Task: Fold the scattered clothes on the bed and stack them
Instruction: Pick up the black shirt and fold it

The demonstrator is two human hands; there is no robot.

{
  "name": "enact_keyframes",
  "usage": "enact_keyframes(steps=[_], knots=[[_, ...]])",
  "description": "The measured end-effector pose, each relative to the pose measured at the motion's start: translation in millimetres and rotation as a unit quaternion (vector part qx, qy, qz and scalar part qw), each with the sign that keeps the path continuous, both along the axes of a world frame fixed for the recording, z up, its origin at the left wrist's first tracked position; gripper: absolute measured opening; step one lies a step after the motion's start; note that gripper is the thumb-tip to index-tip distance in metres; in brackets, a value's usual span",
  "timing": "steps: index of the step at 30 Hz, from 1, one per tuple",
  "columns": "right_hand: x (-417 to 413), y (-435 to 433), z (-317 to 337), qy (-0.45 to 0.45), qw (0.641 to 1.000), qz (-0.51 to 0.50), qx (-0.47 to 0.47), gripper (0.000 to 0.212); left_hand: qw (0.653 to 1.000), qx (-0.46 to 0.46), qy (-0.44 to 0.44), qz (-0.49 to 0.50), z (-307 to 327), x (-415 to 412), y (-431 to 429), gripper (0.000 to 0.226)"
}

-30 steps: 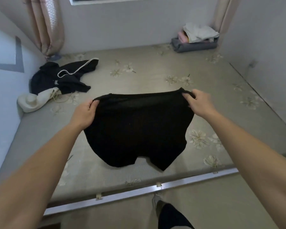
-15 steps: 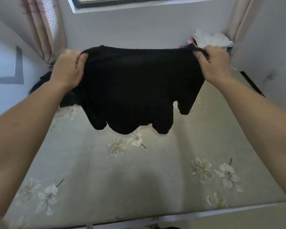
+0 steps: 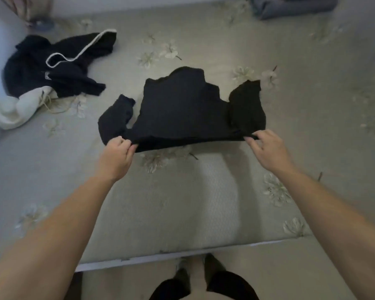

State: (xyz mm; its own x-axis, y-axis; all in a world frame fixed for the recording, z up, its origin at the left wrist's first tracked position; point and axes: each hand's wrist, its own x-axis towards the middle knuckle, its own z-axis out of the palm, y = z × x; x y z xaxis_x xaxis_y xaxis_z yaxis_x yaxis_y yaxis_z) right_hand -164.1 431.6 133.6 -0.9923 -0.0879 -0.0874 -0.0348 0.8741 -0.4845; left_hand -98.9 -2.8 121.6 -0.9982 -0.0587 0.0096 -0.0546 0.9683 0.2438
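A black garment point(image 3: 182, 107) lies spread over the middle of the bed point(image 3: 214, 202), its far edge ragged and a sleeve bunched at its left. My left hand point(image 3: 117, 154) pinches its near left corner. Its near right corner is pinched by my right hand point(image 3: 266, 148). The near edge is lifted slightly off the mattress between both hands. A crumpled black hoodie with a white drawstring point(image 3: 56, 63) lies at the far left, and a white garment point(image 3: 15, 109) sits just in front of it.
A folded stack of clothes with a grey piece at the bottom point(image 3: 290, 7) sits at the far right corner. A wall runs along the left side. The bed's metal front rail point(image 3: 160, 256) is close to my legs. A curtain hangs at the far left.
The black garment was held up in the air in front of me. Now both hands have swung it down and it lies on the bed.
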Motion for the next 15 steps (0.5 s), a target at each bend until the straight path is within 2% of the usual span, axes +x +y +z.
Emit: enact_keyframes(steps=[4, 6, 8, 10, 12, 15], knots=[[62.6, -11.9, -112.1, -0.129, 0.988, 0.060, 0.052, 0.035, 0.983, -0.006, -0.185, -0.006, -114.0, 55.9, -5.6, 0.037], [90.1, -18.8, -159.7, -0.159, 0.982, 0.068, 0.073, 0.036, 0.967, -0.045, -0.251, -0.033, -165.5, 80.8, -7.1, 0.050], [116.3, -24.2, -199.1, -0.192, 0.973, 0.065, 0.110, 0.040, 0.945, -0.066, -0.318, -0.038, -201.9, 106.6, -4.2, 0.063], [144.3, -26.6, -229.2, -0.212, 0.963, 0.071, 0.153, 0.045, 0.926, -0.065, -0.372, -0.029, -220.1, 134.4, 5.2, 0.057], [170.8, -25.9, -246.7, -0.209, 0.952, 0.088, 0.204, 0.052, 0.921, -0.084, -0.381, -0.015, -223.4, 155.8, 19.6, 0.052], [180.7, -31.4, -243.5, -0.149, 0.955, 0.068, 0.248, 0.054, 0.938, -0.122, -0.324, 0.023, -215.2, 160.7, 34.4, 0.052]])
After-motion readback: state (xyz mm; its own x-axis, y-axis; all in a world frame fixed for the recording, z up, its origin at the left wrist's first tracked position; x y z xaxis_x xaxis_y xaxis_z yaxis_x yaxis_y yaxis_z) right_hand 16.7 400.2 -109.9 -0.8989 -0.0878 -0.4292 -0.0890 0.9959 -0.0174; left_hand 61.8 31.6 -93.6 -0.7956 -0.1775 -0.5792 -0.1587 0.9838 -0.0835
